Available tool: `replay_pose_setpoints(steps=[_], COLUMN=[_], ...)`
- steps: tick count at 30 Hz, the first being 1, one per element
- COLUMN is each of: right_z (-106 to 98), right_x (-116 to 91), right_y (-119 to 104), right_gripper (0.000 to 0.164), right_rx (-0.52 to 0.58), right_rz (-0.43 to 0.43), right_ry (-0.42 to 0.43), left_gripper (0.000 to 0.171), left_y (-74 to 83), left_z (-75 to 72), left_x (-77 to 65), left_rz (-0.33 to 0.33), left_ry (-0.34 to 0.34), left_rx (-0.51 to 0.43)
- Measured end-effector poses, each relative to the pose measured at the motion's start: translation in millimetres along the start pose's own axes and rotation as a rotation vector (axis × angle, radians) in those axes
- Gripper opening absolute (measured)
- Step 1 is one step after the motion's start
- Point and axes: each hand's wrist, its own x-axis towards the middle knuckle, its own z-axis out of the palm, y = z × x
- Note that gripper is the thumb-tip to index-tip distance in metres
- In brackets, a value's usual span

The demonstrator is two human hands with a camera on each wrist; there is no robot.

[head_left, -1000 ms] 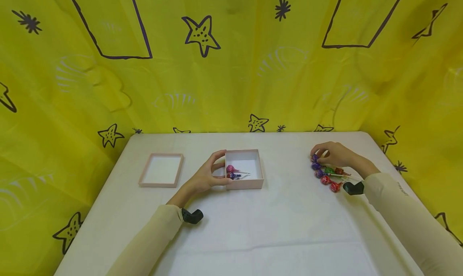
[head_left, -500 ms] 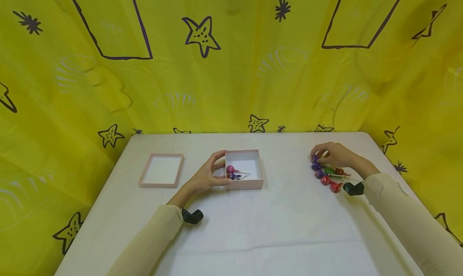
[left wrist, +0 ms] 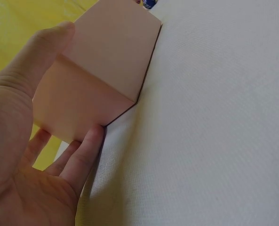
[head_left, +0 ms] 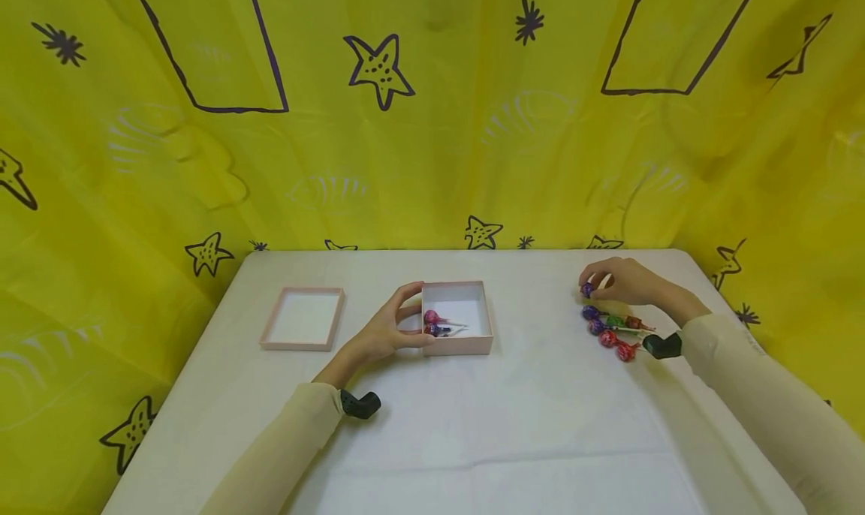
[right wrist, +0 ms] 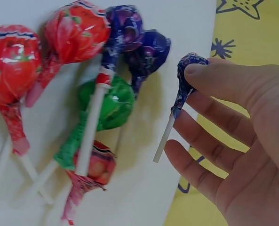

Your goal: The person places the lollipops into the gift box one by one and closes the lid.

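Note:
My right hand [head_left: 623,281] pinches a purple-wrapped lollipop [right wrist: 188,70] by its head, its white stick pointing down in the right wrist view. Just beside it lies a cluster of lollipops: two red ones [right wrist: 78,33], two purple ones [right wrist: 148,54], a green one [right wrist: 113,106] and a smaller orange-red one [right wrist: 99,165]. My left hand [head_left: 390,326] grips the left side of an open pink box [head_left: 466,344], thumb at the near corner and fingers along the side wall. Inside the box, a pink lollipop [head_left: 431,317] and a dark-wrapped lollipop [head_left: 432,329] rest at the left.
A shallow pink lid [head_left: 297,345] lies with its white inside up, left of the box. All stand on a table with a white cloth [head_left: 527,417]. A yellow patterned curtain [head_left: 432,147] hangs behind and at both sides.
My right hand has lifted slightly up and away from the cluster, taking the purple lollipop with it. My left hand and the box have stayed in place.

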Motion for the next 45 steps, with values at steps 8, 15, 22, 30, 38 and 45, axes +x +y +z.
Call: replay_pose_setpoints(steps=[8, 15, 22, 30, 38, 45], right_z=[-18, -36, -49, -58, -57, -54], right_x=[-3, -3, 1, 6, 15, 28], right_y=[-17, -40, -54, -77, -96, -114], right_gripper=[0.022, 0.023, 0.025, 0.026, 0.027, 0.025], right_rx=[-0.007, -0.006, -0.028, 0.067, 0.120, 0.130], right_rz=[0.019, -0.086, -0.131, -0.120, -0.110, -0.110], right_ry=[0.024, 0.088, 0.171, 0.243, 0.246, 0.237], left_gripper=[0.099, 0.100, 0.100, 0.099, 0.099, 0.099], left_y=[-0.6, -0.6, -1.7, -1.3, 0.3, 0.8], left_z=[-0.2, -0.4, -0.8, -0.8, -0.2, -0.2], left_x=[0.3, -0.2, -0.8, -0.8, -0.4, -0.5], left_rz=[0.018, 0.021, 0.009, 0.017, 0.009, 0.008], left_ry=[-0.007, -0.003, -0.011, -0.015, -0.010, -0.007], left_rx=[-0.012, 0.015, -0.009, -0.011, -0.021, -0.007])
